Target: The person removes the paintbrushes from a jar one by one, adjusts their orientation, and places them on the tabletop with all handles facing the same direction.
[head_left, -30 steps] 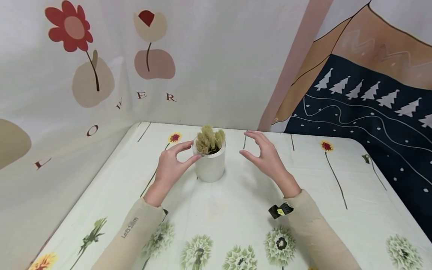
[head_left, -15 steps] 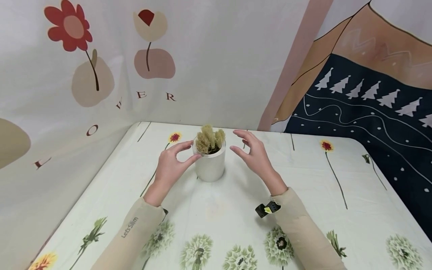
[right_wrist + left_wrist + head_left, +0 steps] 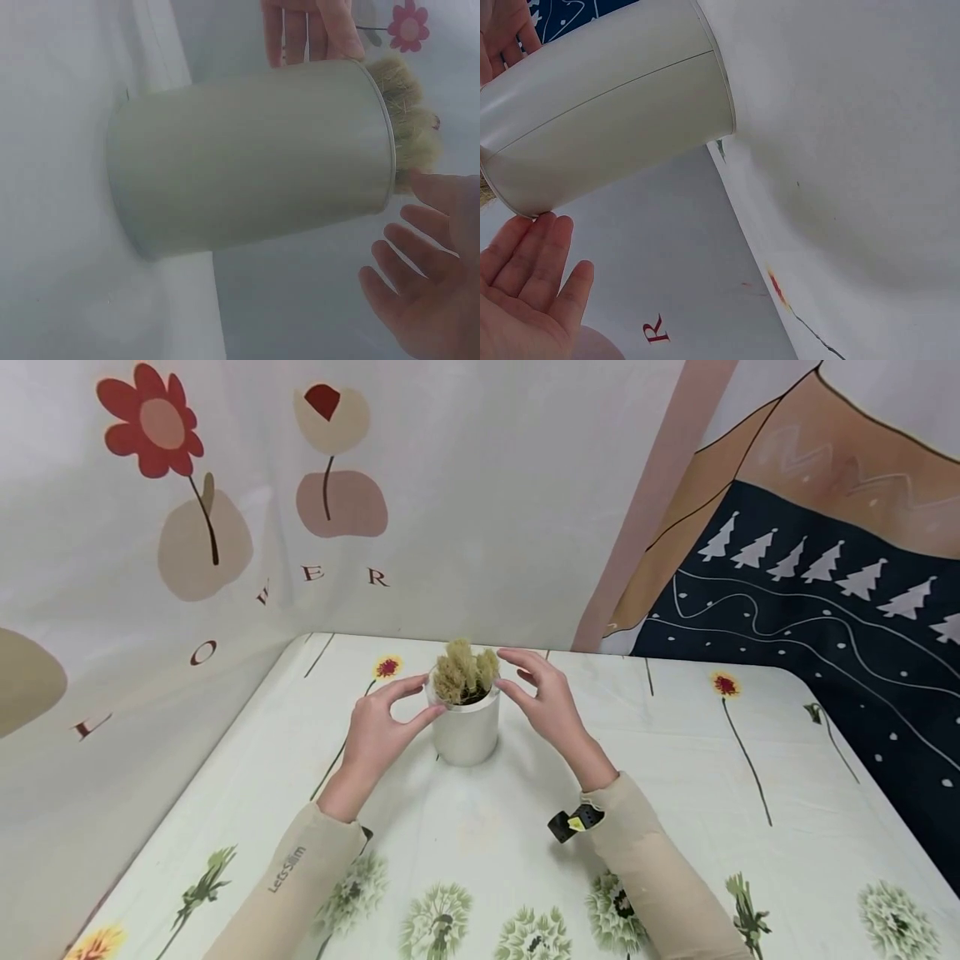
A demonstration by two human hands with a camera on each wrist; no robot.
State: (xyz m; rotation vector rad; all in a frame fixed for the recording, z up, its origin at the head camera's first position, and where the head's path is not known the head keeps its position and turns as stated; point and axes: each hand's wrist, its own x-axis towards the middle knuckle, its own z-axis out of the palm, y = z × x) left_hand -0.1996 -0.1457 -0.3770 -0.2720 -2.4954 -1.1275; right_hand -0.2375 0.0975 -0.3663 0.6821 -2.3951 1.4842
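Note:
A white cylindrical plant pot (image 3: 465, 735) stands upright on the table, holding a fuzzy yellow-green plant (image 3: 463, 672). At the left side of its rim is my left hand (image 3: 378, 722), its thumb at the front and fingertips farther back. The left wrist view shows nearly straight fingers (image 3: 544, 259) with their tips right at the rim. On the opposite side, my right hand (image 3: 543, 697) has its thumb and index fingertips close to the rim. In the right wrist view, the right fingers (image 3: 420, 255) are spread and loosely bent beside the pot, the thumb overlapping the plant.
The table (image 3: 480, 852) wears a white cloth printed with flowers and dandelions. Behind it hangs a pale fabric backdrop (image 3: 487, 502) with printed flowers and letters. A dark panel with printed white trees (image 3: 787, 560) hangs at the right.
My right hand has moved left from well away from the pot to its right rim, its fingers drawing a little closer together. The left hand and pot have stayed in place.

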